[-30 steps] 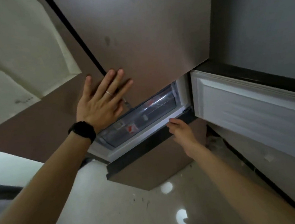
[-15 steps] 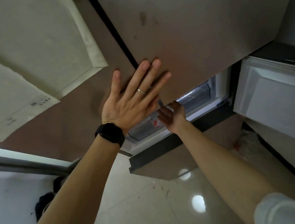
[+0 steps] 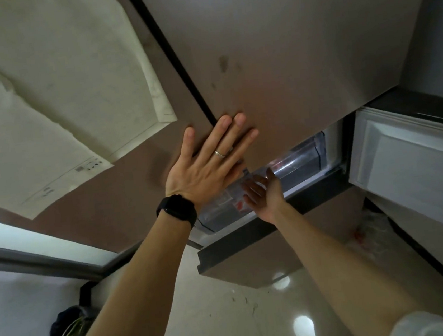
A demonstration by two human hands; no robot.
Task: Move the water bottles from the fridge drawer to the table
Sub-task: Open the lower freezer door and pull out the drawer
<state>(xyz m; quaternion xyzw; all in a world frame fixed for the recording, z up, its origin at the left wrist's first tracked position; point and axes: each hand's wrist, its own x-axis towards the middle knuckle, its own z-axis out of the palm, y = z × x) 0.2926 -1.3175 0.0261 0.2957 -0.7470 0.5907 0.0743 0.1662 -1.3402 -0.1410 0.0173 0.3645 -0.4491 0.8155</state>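
At the brown door (image 3: 298,48), both hands are open and the clear drawer (image 3: 303,159) is not yet pulled.
My left hand (image 3: 206,164) lies flat on the door, fingers straight, I think to steady me. My right hand (image 3: 264,193) reaches to the drawer, fingers spread, holding nothing; if it touches, I cannot tell. I think the water bottles are inside; only red labels (image 3: 240,207) show through.

left hand (image 3: 209,163): flat, fingers straight, arm extended | right hand (image 3: 264,193): fingers loosely extended, arm outstretched
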